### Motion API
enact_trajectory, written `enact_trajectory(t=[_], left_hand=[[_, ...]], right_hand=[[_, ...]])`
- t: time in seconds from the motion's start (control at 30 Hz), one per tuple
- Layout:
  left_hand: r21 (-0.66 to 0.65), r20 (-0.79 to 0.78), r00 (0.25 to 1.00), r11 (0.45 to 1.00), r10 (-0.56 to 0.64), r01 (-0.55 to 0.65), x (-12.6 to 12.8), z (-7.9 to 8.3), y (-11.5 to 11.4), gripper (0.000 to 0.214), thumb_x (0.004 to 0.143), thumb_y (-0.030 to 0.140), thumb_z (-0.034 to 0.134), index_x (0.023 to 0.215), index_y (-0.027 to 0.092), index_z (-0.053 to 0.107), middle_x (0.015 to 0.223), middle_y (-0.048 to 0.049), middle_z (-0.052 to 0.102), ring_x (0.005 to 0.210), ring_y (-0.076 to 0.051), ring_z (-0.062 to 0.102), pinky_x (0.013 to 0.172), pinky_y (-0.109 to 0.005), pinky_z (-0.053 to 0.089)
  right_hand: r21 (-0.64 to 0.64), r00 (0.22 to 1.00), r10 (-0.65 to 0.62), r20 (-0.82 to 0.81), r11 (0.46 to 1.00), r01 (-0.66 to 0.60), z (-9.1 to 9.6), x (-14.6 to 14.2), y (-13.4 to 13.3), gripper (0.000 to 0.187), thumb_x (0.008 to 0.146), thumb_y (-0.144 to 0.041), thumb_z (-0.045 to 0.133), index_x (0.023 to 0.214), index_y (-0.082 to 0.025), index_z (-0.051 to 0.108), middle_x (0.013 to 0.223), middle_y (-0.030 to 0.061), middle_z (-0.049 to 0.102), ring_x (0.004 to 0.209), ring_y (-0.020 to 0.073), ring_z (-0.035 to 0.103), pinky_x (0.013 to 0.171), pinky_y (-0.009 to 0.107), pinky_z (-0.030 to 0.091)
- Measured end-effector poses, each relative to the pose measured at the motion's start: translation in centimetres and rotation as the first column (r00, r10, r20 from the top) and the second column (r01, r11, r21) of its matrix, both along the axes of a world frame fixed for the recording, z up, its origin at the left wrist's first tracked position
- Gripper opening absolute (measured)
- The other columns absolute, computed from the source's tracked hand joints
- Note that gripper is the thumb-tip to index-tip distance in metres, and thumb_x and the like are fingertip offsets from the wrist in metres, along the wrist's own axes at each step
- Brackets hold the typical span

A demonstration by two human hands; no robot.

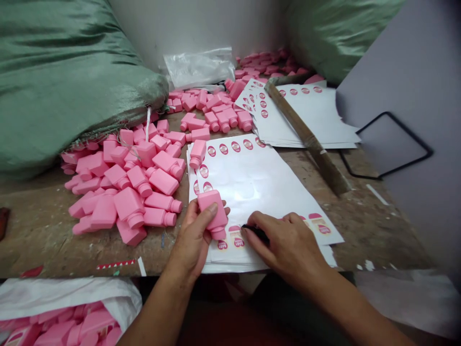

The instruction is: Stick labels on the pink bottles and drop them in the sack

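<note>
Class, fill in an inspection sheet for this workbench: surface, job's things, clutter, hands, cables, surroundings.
Surface: worn wooden bench, stained, paper scraps on it.
Job's things: pink bottle; sticker sheet, stickers left along its edges.
Clutter: bottle pile; second sheet stack under a wooden stick; clear bag.
Hands: left hand grips the pink bottle; right hand holds a dark tool on the sticker sheet.
Cables: nothing seen.
Surroundings: green sacks; white bag of pink bottles at lower left.

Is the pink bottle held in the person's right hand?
No, the left hand grips the pink rectangular plastic bottle; the right hand holds a thin black tool.
</note>
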State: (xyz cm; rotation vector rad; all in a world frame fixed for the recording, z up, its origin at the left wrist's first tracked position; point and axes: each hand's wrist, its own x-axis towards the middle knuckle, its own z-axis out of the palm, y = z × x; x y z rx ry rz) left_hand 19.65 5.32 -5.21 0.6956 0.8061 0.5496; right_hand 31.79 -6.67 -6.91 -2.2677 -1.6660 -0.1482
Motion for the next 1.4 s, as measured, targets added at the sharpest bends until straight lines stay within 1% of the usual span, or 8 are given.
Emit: enact_trajectory(t=[0.1, 0.2, 0.33, 0.4, 0.47, 0.83, 1.23, 1.4], left_hand=[[0.014, 0.005, 1.0, 1.0, -0.004, 0.004, 0.1, 0.0, -0.2, 0.031, 0.073, 0.026, 0.074, 0.099, 0.018, 0.059, 0.096, -0.0054, 0.068, 0.096, -0.02, 0.065, 0.095, -0.036, 0.046], [0.043, -0.006, 1.0, 0.999, -0.002, 0.002, 0.1, -0.1, -0.3, 0.033, 0.072, 0.028, 0.074, 0.099, 0.018, 0.059, 0.093, -0.0045, 0.067, 0.094, -0.019, 0.064, 0.091, -0.034, 0.046], [0.093, -0.048, 0.999, 0.996, -0.014, 0.019, 0.0, -0.2, -0.3, 0.037, 0.072, 0.031, 0.075, 0.102, 0.018, 0.058, 0.092, -0.0043, 0.066, 0.089, -0.018, 0.063, 0.078, -0.029, 0.048], [0.117, -0.076, 0.996, 0.992, -0.045, 0.054, 0.0, 0.0, -0.4, 0.039, 0.073, 0.033, 0.074, 0.105, 0.019, 0.056, 0.092, -0.0044, 0.066, 0.085, -0.018, 0.063, 0.068, -0.027, 0.047], [0.132, -0.081, 0.994, 0.988, -0.075, 0.085, -0.1, 0.3, -0.7, 0.039, 0.074, 0.033, 0.073, 0.107, 0.02, 0.055, 0.091, -0.0038, 0.066, 0.082, -0.017, 0.062, 0.062, -0.025, 0.045], [-0.106, 0.138, 0.988, 0.991, -0.068, 0.083, -0.1, 1.0, -2.9, 0.041, 0.085, 0.052, 0.059, 0.11, 0.019, 0.06, 0.109, -0.0077, 0.067, 0.105, -0.023, 0.061, 0.087, -0.034, 0.049], [-0.086, 0.119, 0.987, 0.989, -0.105, 0.116, -0.5, 1.0, -2.9, 0.04, 0.09, 0.051, 0.05, 0.112, 0.019, 0.056, 0.106, -0.0086, 0.065, 0.099, -0.023, 0.062, 0.079, -0.033, 0.052], [-0.013, 0.104, 0.975, 0.979, -0.199, 0.201, -0.7, 1.1, -3.0, 0.032, 0.084, 0.036, 0.064, 0.112, 0.021, 0.055, 0.101, -0.0036, 0.064, 0.093, -0.016, 0.06, 0.081, -0.027, 0.048]], right_hand=[[0.007, 0.999, -0.032, 0.007, 0.999, 0.032, 0.0, 0.0, 0.4, 0.029, 0.092, -0.038, 0.046, 0.07, -0.02, 0.056, 0.059, 0.0013, 0.065, 0.046, 0.0137, 0.043, 0.06, 0.031, 0.026], [-0.045, 0.97, -0.099, -0.221, 0.995, 0.091, 0.4, 0.4, 0.6, 0.028, 0.085, -0.041, 0.053, 0.064, -0.022, 0.054, 0.055, -0.0003, 0.061, 0.049, 0.0146, 0.044, 0.056, 0.029, 0.027], [-0.048, 0.67, -0.129, -0.731, 0.989, 0.138, 1.6, 1.3, 0.2, 0.032, 0.079, -0.046, 0.056, 0.059, -0.023, 0.048, 0.051, -0.0032, 0.051, 0.05, 0.0137, 0.046, 0.049, 0.026, 0.032], [-0.003, 0.531, -0.099, -0.842, 0.984, 0.179, 2.2, 1.5, 0.0, 0.034, 0.078, -0.049, 0.058, 0.059, -0.023, 0.048, 0.05, -0.0042, 0.049, 0.048, 0.0123, 0.043, 0.046, 0.025, 0.032], [0.025, 0.483, -0.076, -0.872, 0.98, 0.199, 2.6, 1.5, -0.1, 0.035, 0.077, -0.05, 0.061, 0.059, -0.022, 0.049, 0.05, -0.0045, 0.048, 0.048, 0.0115, 0.042, 0.045, 0.025, 0.031], [0.073, 0.512, -0.023, -0.859, 0.983, 0.166, 3.4, 0.5, 1.0, 0.034, 0.078, -0.049, 0.06, 0.059, -0.023, 0.05, 0.052, -0.0016, 0.055, 0.052, 0.0139, 0.05, 0.048, 0.026, 0.04], [0.037, 0.501, -0.057, -0.864, 0.984, 0.174, 3.0, 0.5, 1.0, 0.033, 0.078, -0.048, 0.06, 0.061, -0.023, 0.048, 0.054, -0.0026, 0.052, 0.054, 0.0146, 0.05, 0.051, 0.028, 0.039], [0.023, 0.545, -0.072, -0.836, 0.986, 0.165, 2.7, 0.4, 0.9, 0.033, 0.081, -0.048, 0.057, 0.062, -0.023, 0.047, 0.054, -0.0021, 0.053, 0.054, 0.015, 0.05, 0.052, 0.028, 0.04]])
